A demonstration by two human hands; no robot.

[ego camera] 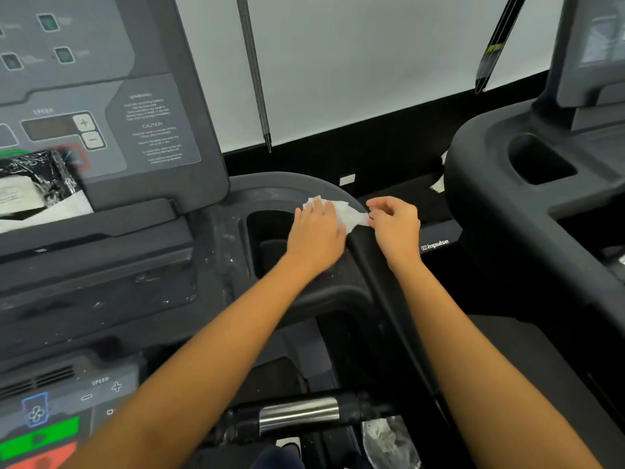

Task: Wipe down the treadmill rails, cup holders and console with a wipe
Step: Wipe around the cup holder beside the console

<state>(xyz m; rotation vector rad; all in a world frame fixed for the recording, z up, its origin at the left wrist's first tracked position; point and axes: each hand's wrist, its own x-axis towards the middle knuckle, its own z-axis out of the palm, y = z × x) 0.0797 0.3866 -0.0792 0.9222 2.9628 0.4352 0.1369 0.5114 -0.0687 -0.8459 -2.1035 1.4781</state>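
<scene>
Far left: treadmill console (101, 106), dark grey, with speed plus and minus buttons (88, 131) and a printed warning panel (154, 128). Crinkled black-and-white wipe packet (37, 184) propped on the console ledge, lower left of the buttons. Below that, lower control strip (50, 411) with a fan icon, green button and red button at the bottom left corner. Dusty, smudged grey plastic between console and cup holder.

Centre: cup holder (270, 238), a deep dark recess with a curved rim. Left hand (316, 235) flat on the rim's right edge, palm down, fingers (313, 211) stretched out and close together, pressing on a white wipe (345, 211). Wipe spread over the rim at the cup holder's far right corner, partly under the left hand, sticking out to the right.

Just right: right hand (394, 225) over the side rail (382, 265), fingers (373, 206) curled, tips pinching the right end of the wipe. Both forearms bare, reaching in from the bottom.

Bottom centre: metal grip sensor (297, 412) on a black handlebar.

Right: small brand logo (435, 245) on the rail; second treadmill (507, 198) with its own cup holder recess. White wall behind.
</scene>
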